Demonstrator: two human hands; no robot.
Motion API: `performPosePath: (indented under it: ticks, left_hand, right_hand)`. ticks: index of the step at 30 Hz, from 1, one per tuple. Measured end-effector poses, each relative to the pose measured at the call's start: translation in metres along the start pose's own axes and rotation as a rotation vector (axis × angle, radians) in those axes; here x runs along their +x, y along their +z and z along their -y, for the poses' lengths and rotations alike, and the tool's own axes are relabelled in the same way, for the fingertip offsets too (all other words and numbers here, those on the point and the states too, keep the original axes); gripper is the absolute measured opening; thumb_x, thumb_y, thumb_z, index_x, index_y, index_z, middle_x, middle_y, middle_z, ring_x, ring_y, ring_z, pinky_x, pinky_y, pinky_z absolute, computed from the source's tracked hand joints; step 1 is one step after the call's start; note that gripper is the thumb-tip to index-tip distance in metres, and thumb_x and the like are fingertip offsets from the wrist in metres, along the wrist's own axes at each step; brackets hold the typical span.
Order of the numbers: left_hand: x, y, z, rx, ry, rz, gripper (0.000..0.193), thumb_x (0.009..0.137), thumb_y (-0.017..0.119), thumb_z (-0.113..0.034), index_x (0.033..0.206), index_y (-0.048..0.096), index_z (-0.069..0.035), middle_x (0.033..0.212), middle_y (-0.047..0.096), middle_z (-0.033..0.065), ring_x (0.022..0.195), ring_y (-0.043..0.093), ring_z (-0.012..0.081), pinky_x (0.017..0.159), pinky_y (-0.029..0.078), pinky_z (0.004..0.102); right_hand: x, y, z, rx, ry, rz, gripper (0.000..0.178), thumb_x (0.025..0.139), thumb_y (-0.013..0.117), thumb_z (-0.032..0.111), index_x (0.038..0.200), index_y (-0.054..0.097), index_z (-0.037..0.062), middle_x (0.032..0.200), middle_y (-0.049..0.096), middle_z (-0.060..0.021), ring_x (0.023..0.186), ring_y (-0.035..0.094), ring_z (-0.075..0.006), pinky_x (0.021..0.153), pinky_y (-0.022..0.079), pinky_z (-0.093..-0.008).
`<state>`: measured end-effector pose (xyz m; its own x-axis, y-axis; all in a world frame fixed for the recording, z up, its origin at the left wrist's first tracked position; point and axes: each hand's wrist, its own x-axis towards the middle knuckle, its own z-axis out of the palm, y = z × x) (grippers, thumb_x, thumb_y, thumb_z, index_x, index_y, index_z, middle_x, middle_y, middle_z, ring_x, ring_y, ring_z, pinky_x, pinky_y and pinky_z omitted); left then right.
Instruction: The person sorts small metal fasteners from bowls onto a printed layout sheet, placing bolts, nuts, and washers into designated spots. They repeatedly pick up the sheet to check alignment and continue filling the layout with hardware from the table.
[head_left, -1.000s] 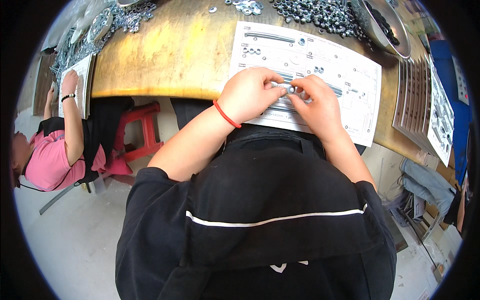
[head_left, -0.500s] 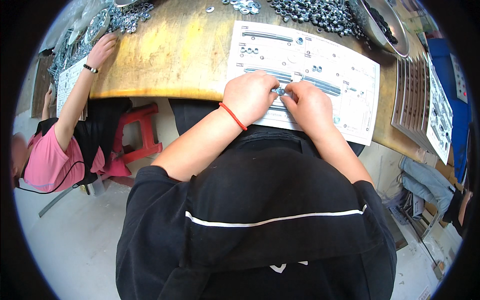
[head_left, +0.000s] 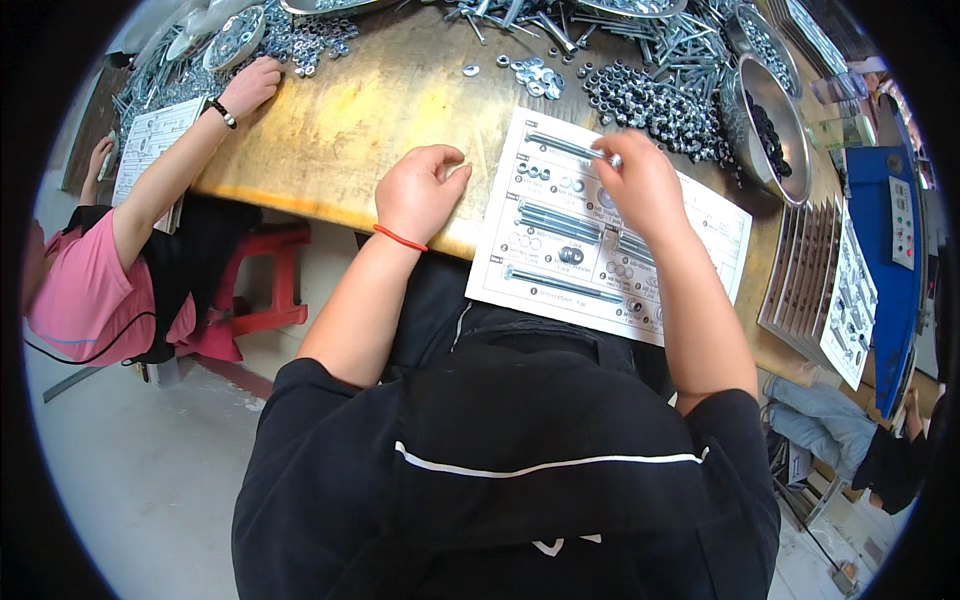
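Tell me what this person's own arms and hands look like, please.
The left hand and right hand wear no gloves. A thin red band circles the left wrist; none shows on the right. Short, plain black sleeves leave the forearms uncovered. No cables show along either arm.

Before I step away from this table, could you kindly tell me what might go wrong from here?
1. The white printed sheet overhangs the front edge of the yellowish wooden table, and the left hand is off it, so a bump could shift it.
2. The heap of small, round, dark-and-silver metal nuts lies loose just beyond the sheet; the right hand, close by, might knock some onto it.
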<state>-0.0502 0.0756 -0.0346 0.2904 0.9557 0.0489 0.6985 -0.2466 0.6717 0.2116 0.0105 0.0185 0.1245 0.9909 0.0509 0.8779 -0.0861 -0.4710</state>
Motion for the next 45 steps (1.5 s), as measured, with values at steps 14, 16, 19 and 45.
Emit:
performPosePath:
  ticks: [14, 16, 19, 45]
  left_hand:
    - [-0.004, 0.002, -0.003, -0.023, 0.090, -0.085, 0.007, 0.080, 0.066, -0.021, 0.080, 0.071, -0.015, 0.079, 0.068, 0.0026, 0.072, 0.065, 0.0234, 0.062, 0.051, 0.0347]
    - [-0.002, 0.001, -0.004, -0.017, 0.093, -0.088, 0.008, 0.080, 0.066, -0.021, 0.079, 0.071, -0.015, 0.079, 0.068, 0.0023, 0.072, 0.065, 0.0234, 0.062, 0.051, 0.0347]
    - [-0.002, 0.002, -0.003, -0.015, 0.087, -0.080, 0.007, 0.079, 0.066, -0.021, 0.079, 0.071, -0.015, 0.079, 0.068, 0.0020, 0.072, 0.065, 0.0234, 0.062, 0.051, 0.0348]
    - [-0.004, 0.008, 0.002, -0.006, 0.071, -0.124, 0.011, 0.079, 0.068, -0.025, 0.081, 0.072, -0.015, 0.076, 0.067, 0.0045, 0.067, 0.064, 0.0250, 0.060, 0.050, 0.0361]
  right_hand:
    - [0.091, 0.031, 0.000, -0.097, 0.095, 0.065, 0.020, 0.082, 0.067, 0.019, 0.098, 0.071, 0.0094, 0.098, 0.067, -0.0111, 0.090, 0.065, -0.0302, 0.077, 0.052, -0.0409]
    - [0.094, 0.028, -0.009, 0.005, 0.127, 0.048, 0.021, 0.082, 0.067, 0.019, 0.100, 0.071, 0.0089, 0.097, 0.067, -0.0113, 0.089, 0.065, -0.0300, 0.077, 0.052, -0.0406]
    - [0.112, 0.032, -0.010, -0.072, -0.049, -0.059, 0.023, 0.082, 0.067, 0.015, 0.104, 0.070, 0.0094, 0.092, 0.067, -0.0113, 0.085, 0.065, -0.0298, 0.075, 0.051, -0.0391]
    - [0.009, -0.036, -0.008, 0.176, 0.144, -0.133, 0.018, 0.076, 0.076, 0.016, 0.087, 0.070, 0.0032, 0.072, 0.066, -0.0064, 0.064, 0.061, -0.0154, 0.061, 0.048, -0.0294]
